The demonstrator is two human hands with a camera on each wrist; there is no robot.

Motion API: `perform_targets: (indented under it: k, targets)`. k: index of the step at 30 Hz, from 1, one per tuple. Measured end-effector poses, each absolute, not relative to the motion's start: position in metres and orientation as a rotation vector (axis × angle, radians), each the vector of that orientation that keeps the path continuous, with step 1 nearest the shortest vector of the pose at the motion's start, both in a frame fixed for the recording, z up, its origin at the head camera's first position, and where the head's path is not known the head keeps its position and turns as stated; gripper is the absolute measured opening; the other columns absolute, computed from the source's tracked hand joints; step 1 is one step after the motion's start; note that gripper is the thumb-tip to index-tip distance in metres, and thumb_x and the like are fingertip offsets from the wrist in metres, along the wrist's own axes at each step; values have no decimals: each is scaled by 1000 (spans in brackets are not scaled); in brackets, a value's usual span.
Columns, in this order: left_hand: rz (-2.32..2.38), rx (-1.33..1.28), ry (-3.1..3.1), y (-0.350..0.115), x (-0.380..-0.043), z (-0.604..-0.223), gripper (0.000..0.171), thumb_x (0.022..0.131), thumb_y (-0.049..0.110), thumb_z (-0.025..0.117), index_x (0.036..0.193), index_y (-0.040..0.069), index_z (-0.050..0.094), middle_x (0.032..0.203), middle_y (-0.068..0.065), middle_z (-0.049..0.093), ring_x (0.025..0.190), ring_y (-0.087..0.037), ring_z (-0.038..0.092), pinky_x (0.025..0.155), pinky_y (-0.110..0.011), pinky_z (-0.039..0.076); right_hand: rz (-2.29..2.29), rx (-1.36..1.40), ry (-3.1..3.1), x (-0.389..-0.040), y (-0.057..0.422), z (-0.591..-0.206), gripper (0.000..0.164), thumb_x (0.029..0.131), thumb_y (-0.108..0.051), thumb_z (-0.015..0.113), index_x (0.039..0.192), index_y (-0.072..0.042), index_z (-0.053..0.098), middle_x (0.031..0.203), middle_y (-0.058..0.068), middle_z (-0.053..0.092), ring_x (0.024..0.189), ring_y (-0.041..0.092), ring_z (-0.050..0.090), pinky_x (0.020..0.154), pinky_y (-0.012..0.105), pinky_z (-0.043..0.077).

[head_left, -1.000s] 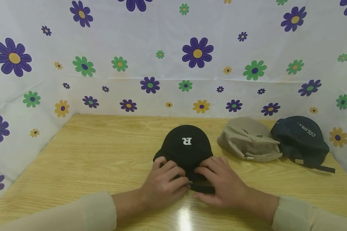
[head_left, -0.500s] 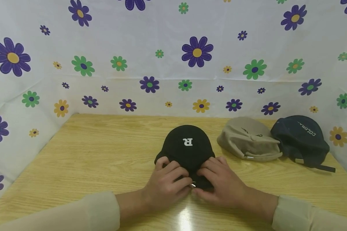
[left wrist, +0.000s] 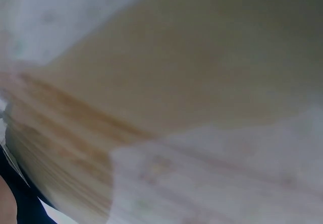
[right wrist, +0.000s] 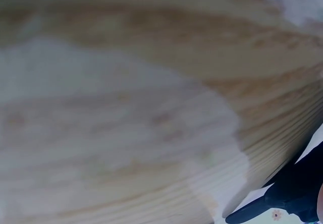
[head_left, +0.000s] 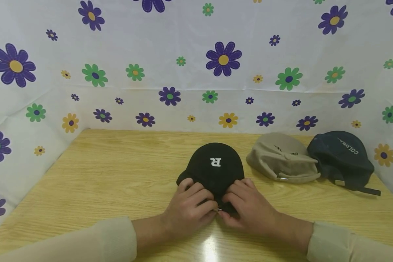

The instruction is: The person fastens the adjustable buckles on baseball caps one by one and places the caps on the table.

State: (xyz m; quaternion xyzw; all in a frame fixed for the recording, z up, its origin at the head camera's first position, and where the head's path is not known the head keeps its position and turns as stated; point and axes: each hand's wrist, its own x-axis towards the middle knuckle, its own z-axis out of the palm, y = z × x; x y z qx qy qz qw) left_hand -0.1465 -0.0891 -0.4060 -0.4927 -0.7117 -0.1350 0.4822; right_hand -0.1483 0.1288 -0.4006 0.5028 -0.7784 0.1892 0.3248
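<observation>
A black baseball cap [head_left: 213,178] with a white letter R stands on the table, its crown up and its back opening facing me. My left hand [head_left: 188,209] holds the cap's left rear edge, its lower fingers at a small metal buckle [head_left: 219,209] on the back strap. On the other side my right hand [head_left: 250,207] grips the right rear edge, thumb close beside the buckle. Most of the strap is hidden by the fingers. Part of the black cap shows at the lower right of the right wrist view [right wrist: 295,193], and something dark fills the left wrist view's lower left corner.
A beige cap [head_left: 270,154] lies to the right of the black one. Against it, farther right, sits a navy cap [head_left: 334,160] with its strap end sticking out. The wooden table [head_left: 118,163] meets a flower-print cloth [head_left: 183,76] at the back and sides.
The length of strap that showed between buckle and right hand is now mostly out of sight. My left hand has come closer to the right one, and the cap has shifted slightly right.
</observation>
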Motion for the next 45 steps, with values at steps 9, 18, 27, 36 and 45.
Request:
perform_targets:
  k: [9, 18, 27, 36, 45]
  targets:
    - [-349, -1212, -1777, -91, -147, -407, 6, 81, 15, 73, 82, 17, 68, 83, 4, 64, 76, -15, 58, 78, -37, 40, 449, 1293, -2041, -150, 128, -404, 28, 99, -32, 49, 82, -12, 59, 82, -3, 57, 77, 15, 53, 75, 33, 39]
    - [-363, -1221, -2032, -92, -146, -412, 7, 89, 15, 68, 94, 15, 72, 92, 3, 65, 85, -14, 58, 82, -33, 43, 354, 1192, -2154, -154, 133, -406, 13, 87, -23, 71, 87, -12, 64, 85, -2, 59, 80, 17, 55, 73, 34, 40]
    - [-251, -1225, -2230, -93, -146, -416, 29, 86, 25, 66, 111, 10, 69, 116, -5, 67, 110, -22, 61, 96, -38, 47, 202, 1014, -2371, -155, 139, -407, 22, 85, -18, 72, 105, -9, 70, 102, 3, 68, 97, 23, 64, 82, 38, 44]
    - [-125, -1153, -2609, -102, -148, -413, 56, 100, 45, 47, 139, 5, 57, 145, -12, 55, 139, -28, 48, 113, -48, 38, 135, 909, -2749, -153, 144, -402, 59, 98, -37, 54, 146, -3, 48, 148, 11, 51, 140, 29, 45, 110, 51, 33]
    - [-175, -1108, -2733, -123, -150, -406, 58, 103, 46, 42, 145, 7, 51, 155, -12, 43, 146, -29, 38, 118, -47, 30, 131, 872, -2806, -149, 170, -399, 64, 99, -40, 54, 151, -5, 42, 156, 9, 42, 146, 29, 36, 116, 50, 25]
